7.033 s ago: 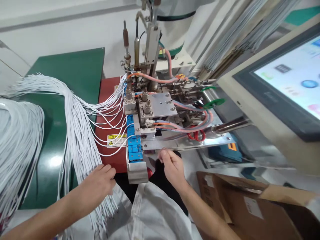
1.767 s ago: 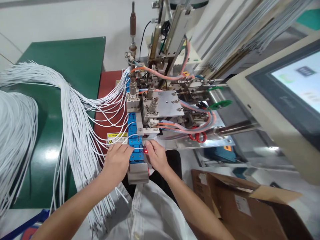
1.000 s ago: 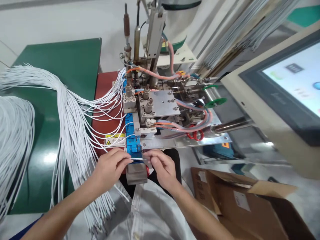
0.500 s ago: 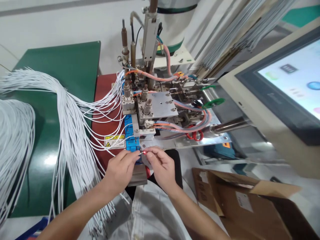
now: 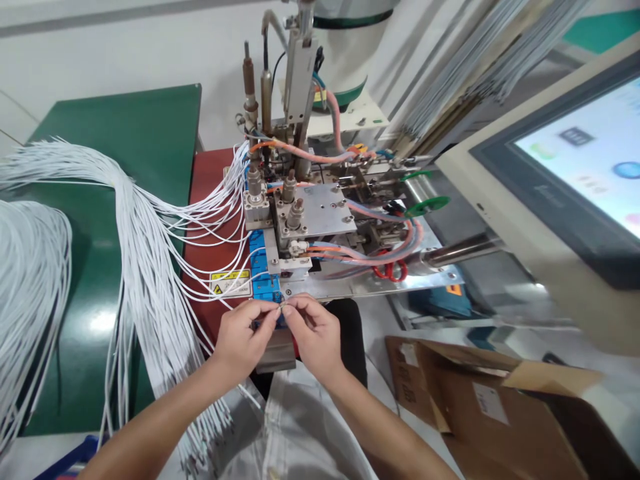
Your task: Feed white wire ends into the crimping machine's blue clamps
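Observation:
My left hand (image 5: 245, 337) is closed in a pinch on a white cable, near its end, at the front of the machine. The thumb and fingertips of my right hand (image 5: 315, 337) meet the left ones and pinch the tip of the same cable (image 5: 281, 306), of which only a tiny bit shows. Just behind the fingertips runs a row of blue clamp blocks (image 5: 265, 287), with white cables lying across several of them. Left of my hands hangs a thick bundle of white cables (image 5: 150, 287), its cut ends pointing down towards my lap.
The wire machine's metal plate (image 5: 325, 210) and pneumatic tubes stand ahead, with a solder wire spool (image 5: 424, 193) behind. A touch screen (image 5: 590, 160) leans in at right, above an open cardboard box (image 5: 480, 407). More cables (image 5: 30, 280) lie on the green table (image 5: 145, 120).
Seven seconds ago my hands were apart; since then they have come together at the blue blocks over one cable. In the last half second my fingertips closed up and the red light there vanished.

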`<state>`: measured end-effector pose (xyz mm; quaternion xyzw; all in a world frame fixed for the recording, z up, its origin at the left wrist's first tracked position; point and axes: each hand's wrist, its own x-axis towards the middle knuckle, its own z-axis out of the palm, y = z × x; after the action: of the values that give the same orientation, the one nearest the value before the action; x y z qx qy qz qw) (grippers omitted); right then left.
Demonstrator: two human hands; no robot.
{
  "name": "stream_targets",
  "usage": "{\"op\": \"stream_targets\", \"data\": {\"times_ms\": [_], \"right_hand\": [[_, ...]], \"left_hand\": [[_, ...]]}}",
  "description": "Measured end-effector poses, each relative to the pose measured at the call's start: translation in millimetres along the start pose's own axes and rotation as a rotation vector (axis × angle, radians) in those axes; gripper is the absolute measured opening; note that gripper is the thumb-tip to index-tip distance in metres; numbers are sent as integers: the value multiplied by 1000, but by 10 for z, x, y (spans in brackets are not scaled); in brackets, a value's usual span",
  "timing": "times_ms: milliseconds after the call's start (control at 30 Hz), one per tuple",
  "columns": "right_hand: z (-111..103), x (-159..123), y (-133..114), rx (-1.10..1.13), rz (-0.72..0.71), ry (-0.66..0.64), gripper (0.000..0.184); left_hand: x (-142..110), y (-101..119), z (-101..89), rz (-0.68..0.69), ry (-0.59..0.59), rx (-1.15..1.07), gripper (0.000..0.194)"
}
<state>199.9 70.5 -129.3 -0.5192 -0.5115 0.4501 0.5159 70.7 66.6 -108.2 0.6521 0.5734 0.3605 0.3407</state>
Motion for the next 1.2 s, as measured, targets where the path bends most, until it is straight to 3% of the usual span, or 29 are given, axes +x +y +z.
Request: {"op": "stream_targets", "data": {"times_ms": [267,567,733,1000,1200], "right_hand": [[22,23,-6,10,36,-18,10],[-22,80,-3,9,-37,-86,10],[-13,77,24,-43,-27,14,8],[-20,82,-32,-81,-74,-36,8],[23,60,-31,-131,-112,58,8]], "left_hand": [[1,-79,32,-96,-16,-100,13],[30,-76,-10,-225,-105,-311,15],[39,-71,-3,-292,-68,-384,14],[30,-81,-14,-248,-114,-317,16],[3,-132,25,-220,-72,-296,15]]}}
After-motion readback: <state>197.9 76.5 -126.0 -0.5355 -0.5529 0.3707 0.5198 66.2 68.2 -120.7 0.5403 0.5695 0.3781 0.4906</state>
